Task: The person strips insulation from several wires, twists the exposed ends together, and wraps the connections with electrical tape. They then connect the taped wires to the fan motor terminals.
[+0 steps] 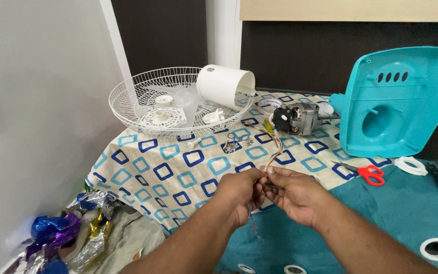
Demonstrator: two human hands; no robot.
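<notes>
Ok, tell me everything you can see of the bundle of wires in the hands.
The bundle of wires is thin and multicoloured, with yellow, orange, red and dark strands showing. It runs from the small grey motor across the patterned cloth in a curve down to the hands. The left hand and the right hand pinch its near end between the fingertips, close together. A loose strand hangs below the left hand. Whether the ends are bare or capped is too small to tell.

No pkgs, signs or screens visible, poss. small label on motor (300, 118), too blurry
</notes>
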